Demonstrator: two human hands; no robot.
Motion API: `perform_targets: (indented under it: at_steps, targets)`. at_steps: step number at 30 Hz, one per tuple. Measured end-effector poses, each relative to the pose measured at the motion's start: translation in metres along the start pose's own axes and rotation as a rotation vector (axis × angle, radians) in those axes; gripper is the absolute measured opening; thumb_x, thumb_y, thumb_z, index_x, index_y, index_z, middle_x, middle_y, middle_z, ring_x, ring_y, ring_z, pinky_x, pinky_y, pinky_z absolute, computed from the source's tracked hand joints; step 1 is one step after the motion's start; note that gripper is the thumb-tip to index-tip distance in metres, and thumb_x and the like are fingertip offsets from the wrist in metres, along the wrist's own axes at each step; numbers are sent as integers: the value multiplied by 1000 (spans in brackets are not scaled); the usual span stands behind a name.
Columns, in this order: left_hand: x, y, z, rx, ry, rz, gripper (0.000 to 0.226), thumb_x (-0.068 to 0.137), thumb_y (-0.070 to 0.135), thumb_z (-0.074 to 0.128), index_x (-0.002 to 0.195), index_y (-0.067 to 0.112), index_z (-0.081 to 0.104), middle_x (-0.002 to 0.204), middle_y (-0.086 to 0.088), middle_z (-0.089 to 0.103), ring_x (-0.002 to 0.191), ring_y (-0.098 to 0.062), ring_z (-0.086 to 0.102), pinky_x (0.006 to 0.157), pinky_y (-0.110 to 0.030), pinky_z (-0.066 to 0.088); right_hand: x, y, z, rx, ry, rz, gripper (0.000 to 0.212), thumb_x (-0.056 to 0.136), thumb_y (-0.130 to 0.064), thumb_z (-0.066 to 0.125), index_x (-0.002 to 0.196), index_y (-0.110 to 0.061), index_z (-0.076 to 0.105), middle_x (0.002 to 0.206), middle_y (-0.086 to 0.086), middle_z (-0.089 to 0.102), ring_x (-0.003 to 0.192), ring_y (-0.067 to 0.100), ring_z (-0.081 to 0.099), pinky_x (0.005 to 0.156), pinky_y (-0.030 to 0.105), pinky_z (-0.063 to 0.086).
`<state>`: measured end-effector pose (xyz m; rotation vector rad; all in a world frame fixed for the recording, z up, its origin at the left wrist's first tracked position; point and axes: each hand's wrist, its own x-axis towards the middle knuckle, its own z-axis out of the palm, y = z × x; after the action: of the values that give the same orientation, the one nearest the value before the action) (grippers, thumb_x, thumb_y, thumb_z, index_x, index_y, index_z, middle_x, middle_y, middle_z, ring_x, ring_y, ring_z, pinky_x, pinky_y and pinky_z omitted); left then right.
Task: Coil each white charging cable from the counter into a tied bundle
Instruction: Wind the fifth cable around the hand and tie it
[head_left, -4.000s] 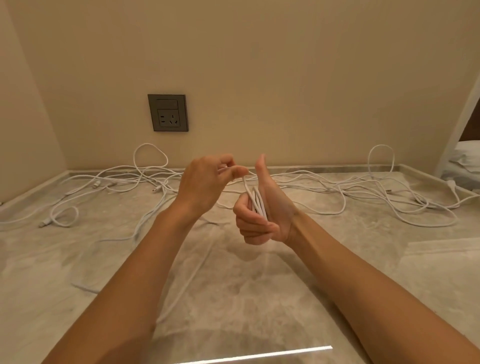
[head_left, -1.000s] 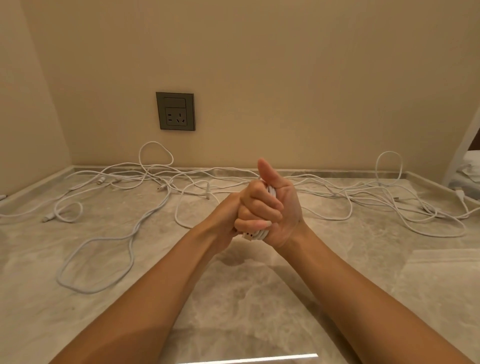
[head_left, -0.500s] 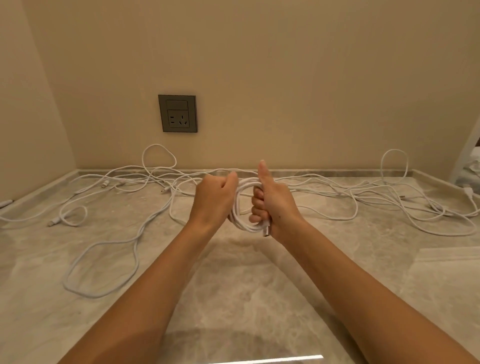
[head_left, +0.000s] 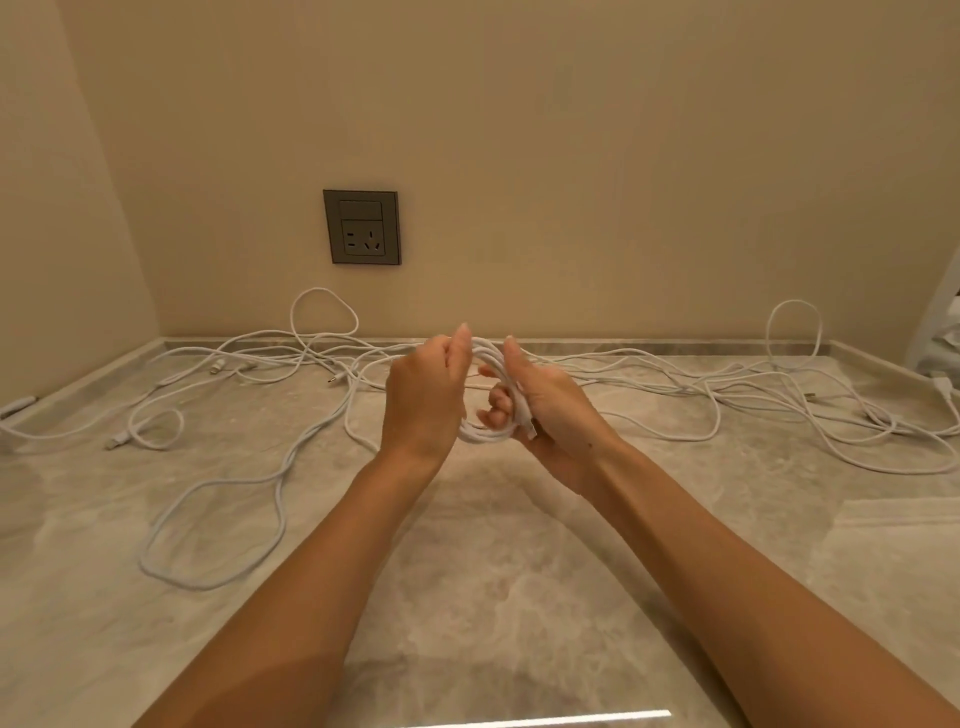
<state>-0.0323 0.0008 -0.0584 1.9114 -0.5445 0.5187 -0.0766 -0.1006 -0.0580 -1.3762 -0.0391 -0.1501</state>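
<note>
Both hands are raised above the marble counter (head_left: 493, 561), holding one coil of white cable (head_left: 485, 434) between them. My right hand (head_left: 545, 415) grips the coil's right side, fingers curled through the loops, thumb up. My left hand (head_left: 423, 400) holds the coil's left side near the top; its fingers are hidden behind the hand. A connector end pokes out by my right palm. Several loose white cables lie tangled on the counter: a large loop (head_left: 218, 525) at the left and long strands (head_left: 779, 410) at the right.
A dark wall socket (head_left: 362, 227) sits on the beige back wall above the counter. Walls close off the left side and the back. Cable plugs lie at the far left (head_left: 18, 405) and far right (head_left: 943, 387) edges. Something white shows past the right edge.
The hands have risen slightly toward the back wall and drawn apart a little. The coil now shows as an open ring between them; the loose cable on the counter has hardly shifted.
</note>
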Motion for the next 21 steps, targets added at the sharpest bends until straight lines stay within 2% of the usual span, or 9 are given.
perform_targets:
  at_steps: [2, 4, 6, 8, 10, 14, 17, 19, 21]
  targets:
    - [2, -3, -1, -5, 87, 3, 41, 98, 31, 34, 58, 23, 35, 56, -1, 44, 67, -35, 57, 58, -34, 35, -3, 4, 1, -86, -59, 12, 26, 97, -29, 43, 95, -6, 54, 62, -2, 49, 59, 8, 49, 81, 32, 43]
    - [1, -5, -2, -20, 139, 15, 45, 99, 30, 35, 56, 18, 35, 52, -2, 44, 61, -35, 54, 57, -37, 34, -4, 7, 4, -106, -77, -10, 22, 99, -23, 41, 86, -9, 51, 64, -1, 50, 64, 10, 50, 86, 36, 43]
    - [0, 0, -1, -34, 154, 15, 47, 100, 30, 33, 55, 15, 36, 50, -1, 43, 53, -26, 50, 55, -35, 31, -2, 9, 6, -48, -52, -39, 31, 101, -24, 37, 73, -12, 45, 58, -3, 47, 58, 9, 48, 78, 31, 46]
    - [1, 0, 0, -66, 132, 1, 47, 100, 28, 32, 55, 15, 39, 48, -1, 44, 46, -17, 47, 52, -32, 32, -1, 9, 6, 15, -27, -50, 33, 101, -27, 35, 71, -14, 41, 52, -6, 39, 51, 6, 43, 64, 22, 43]
    - [3, -3, -1, -133, 67, -19, 48, 100, 27, 34, 54, 15, 42, 49, -2, 47, 44, -15, 45, 50, -30, 33, 1, 7, 3, 12, 8, -65, 33, 101, -26, 34, 71, -15, 41, 53, -7, 32, 46, 4, 36, 56, 18, 37]
    - [9, -5, -8, -163, -85, -2, 48, 98, 28, 42, 58, 3, 50, 50, 0, 48, 41, -10, 34, 48, -26, 27, 1, -2, -11, -152, 41, -110, 35, 102, -21, 35, 68, -13, 42, 61, -4, 25, 45, 2, 28, 50, 14, 36]
    - [16, -12, -15, -145, -88, -39, 40, 96, 24, 47, 58, 13, 52, 39, 10, 43, 38, -3, 35, 44, -23, 31, -3, -7, -16, -171, -77, -81, 34, 102, -18, 34, 68, -13, 39, 63, -2, 25, 47, 3, 25, 47, 12, 37]
    - [16, -19, -15, -67, -122, -53, 36, 94, 17, 49, 59, 13, 53, 41, 9, 43, 42, -3, 38, 50, -24, 33, -6, -12, -15, -118, -133, -69, 35, 102, -16, 33, 67, -13, 37, 61, -5, 26, 49, 5, 23, 46, 11, 36]
    - [13, -22, -11, 98, -221, -3, 37, 90, 7, 47, 54, 17, 49, 51, 9, 44, 57, -16, 42, 60, -28, 32, -7, -17, -15, -48, -103, -73, 36, 102, -16, 32, 66, -14, 36, 59, -5, 25, 49, 5, 22, 44, 11, 34]
